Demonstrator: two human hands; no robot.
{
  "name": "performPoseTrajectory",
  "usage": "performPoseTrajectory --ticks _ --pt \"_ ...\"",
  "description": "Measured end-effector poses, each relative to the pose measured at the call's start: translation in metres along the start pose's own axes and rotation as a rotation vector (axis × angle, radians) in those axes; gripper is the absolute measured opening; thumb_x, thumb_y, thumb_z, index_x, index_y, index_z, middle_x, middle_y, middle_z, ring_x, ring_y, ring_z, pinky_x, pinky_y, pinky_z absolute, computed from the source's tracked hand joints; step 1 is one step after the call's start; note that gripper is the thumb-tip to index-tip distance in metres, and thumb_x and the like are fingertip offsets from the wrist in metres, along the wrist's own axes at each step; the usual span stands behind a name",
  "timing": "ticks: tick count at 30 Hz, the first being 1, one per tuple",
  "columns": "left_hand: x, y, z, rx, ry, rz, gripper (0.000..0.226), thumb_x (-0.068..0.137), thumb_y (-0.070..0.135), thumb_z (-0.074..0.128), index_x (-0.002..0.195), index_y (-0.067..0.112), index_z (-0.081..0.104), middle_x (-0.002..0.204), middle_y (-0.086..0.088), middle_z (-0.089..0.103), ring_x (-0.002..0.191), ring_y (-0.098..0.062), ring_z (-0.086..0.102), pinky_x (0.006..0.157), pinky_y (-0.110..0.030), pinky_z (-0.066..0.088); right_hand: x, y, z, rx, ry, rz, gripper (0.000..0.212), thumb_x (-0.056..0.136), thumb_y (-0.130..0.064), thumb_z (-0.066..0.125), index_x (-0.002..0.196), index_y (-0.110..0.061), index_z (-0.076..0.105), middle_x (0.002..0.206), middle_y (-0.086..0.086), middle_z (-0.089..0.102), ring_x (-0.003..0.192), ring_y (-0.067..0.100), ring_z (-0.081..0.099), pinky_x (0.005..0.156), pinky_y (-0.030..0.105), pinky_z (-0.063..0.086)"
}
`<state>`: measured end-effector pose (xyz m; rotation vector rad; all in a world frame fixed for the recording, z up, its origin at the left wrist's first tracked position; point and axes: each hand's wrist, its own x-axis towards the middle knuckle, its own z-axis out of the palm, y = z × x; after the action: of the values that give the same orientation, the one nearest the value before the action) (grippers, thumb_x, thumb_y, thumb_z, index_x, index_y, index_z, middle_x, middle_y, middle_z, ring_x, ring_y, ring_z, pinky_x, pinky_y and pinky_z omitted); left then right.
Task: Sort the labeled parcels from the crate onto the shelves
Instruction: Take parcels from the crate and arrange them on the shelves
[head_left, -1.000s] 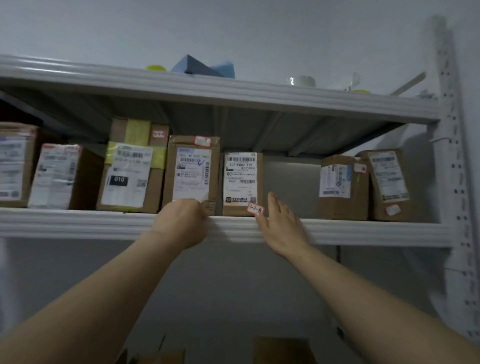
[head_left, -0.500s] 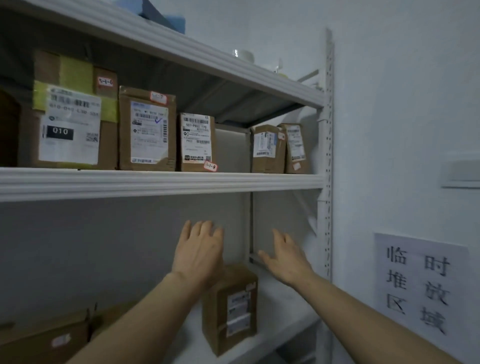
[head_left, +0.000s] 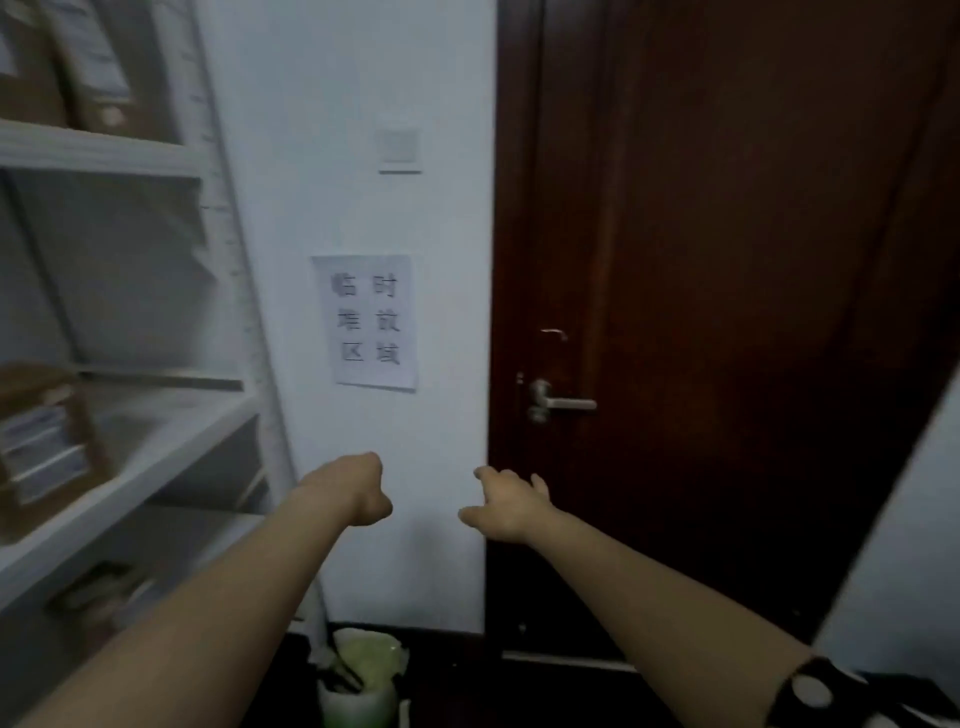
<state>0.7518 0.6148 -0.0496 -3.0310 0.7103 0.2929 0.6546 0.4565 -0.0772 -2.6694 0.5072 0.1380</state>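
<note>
Since the last frame we are turning right, away from the shelves (head_left: 171, 415), now facing a dark door (head_left: 727, 260). Our left hand (head_left: 358, 491) is curling into an empty fist; our right hand (head_left: 506, 504) is stretching out loosely spread, holding nothing. Blurred parcels (head_left: 41, 441) are sitting on the shelves at left, well apart from our hands

At our left we see blurred cardboard parcels (head_left: 88, 67) standing on the upper shelf (head_left: 93, 153) and one labelled parcel (head_left: 47, 441) on the lower shelf (head_left: 166, 452).
</note>
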Motion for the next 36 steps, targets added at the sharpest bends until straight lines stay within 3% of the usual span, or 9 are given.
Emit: performPoseTrajectory --ticks 4,9,15,22,28,32,36 --pt "-0.036 0.14 0.036 0.037 -0.109 0.259 0.057 0.091 0.028 0.052 0.142 0.011 0.032 0.141 -0.008 0.044 0.124 -0.024 0.048 0.096 -0.03 0.042 -0.099 0.138 -0.016 0.087 0.027 0.248 0.063 0.096 -0.039 0.048 0.149 -0.016 0.022 0.148 0.011 0.035 0.138 0.026 0.032 0.118 0.045 0.004" --pt "-0.11 0.302 0.079 0.077 -0.21 0.559 0.063 0.089 0.029 0.056 0.144 0.017 0.029 0.134 -0.005 0.048 0.115 -0.02 0.053 0.092 -0.03 0.048 -0.249 0.28 -0.025 0.207 0.119 0.566 0.07 0.094 -0.041 0.052 0.149 -0.012 0.021 0.147 0.012 0.036 0.136 0.029 0.036 0.114 0.043 0.025" --pt "-0.212 0.464 0.125 0.129 -0.274 0.868 0.065 0.092 0.029 0.054 0.147 0.015 0.023 0.141 -0.007 0.044 0.121 -0.021 0.05 0.096 -0.031 0.047 -0.404 0.389 -0.022 0.235 0.206 0.867 0.066 0.093 -0.041 0.053 0.146 -0.01 0.026 0.147 0.015 0.035 0.132 0.032 0.039 0.108 0.04 0.035" --pt "-0.272 0.614 0.167 0.239 -0.212 1.131 0.05 0.084 0.034 0.053 0.131 0.022 0.043 0.132 -0.004 0.053 0.117 -0.025 0.054 0.093 -0.037 0.048 -0.509 0.484 -0.018 0.424 0.32 1.079 0.067 0.094 -0.04 0.053 0.148 -0.014 0.022 0.146 0.012 0.035 0.127 0.03 0.045 0.102 0.039 0.043" --pt "-0.273 0.731 0.202 0.16 -0.193 1.228 0.033 0.089 0.027 0.051 0.119 0.015 0.047 0.114 -0.007 0.056 0.102 -0.025 0.057 0.075 -0.033 0.048 -0.542 0.565 -0.019 0.461 0.396 1.183 0.066 0.094 -0.038 0.055 0.147 -0.014 0.025 0.146 0.011 0.039 0.127 0.029 0.045 0.101 0.036 0.043" --pt "-0.248 0.826 0.228 0.056 -0.204 1.215 0.034 0.089 0.028 0.052 0.118 0.012 0.049 0.113 -0.01 0.051 0.103 -0.027 0.054 0.082 -0.039 0.051 -0.533 0.641 -0.051 0.476 0.478 1.231 0.063 0.095 -0.031 0.054 0.148 -0.014 0.025 0.148 0.009 0.039 0.131 0.025 0.043 0.102 0.032 0.04" --pt "-0.219 0.906 0.256 -0.003 -0.315 1.072 0.041 0.087 0.027 0.055 0.124 0.011 0.046 0.123 -0.013 0.047 0.109 -0.03 0.051 0.09 -0.042 0.048 -0.501 0.717 -0.078 0.56 0.547 1.22 0.058 0.094 -0.027 0.055 0.146 -0.018 0.032 0.145 0.005 0.043 0.13 0.02 0.044 0.102 0.03 0.039"
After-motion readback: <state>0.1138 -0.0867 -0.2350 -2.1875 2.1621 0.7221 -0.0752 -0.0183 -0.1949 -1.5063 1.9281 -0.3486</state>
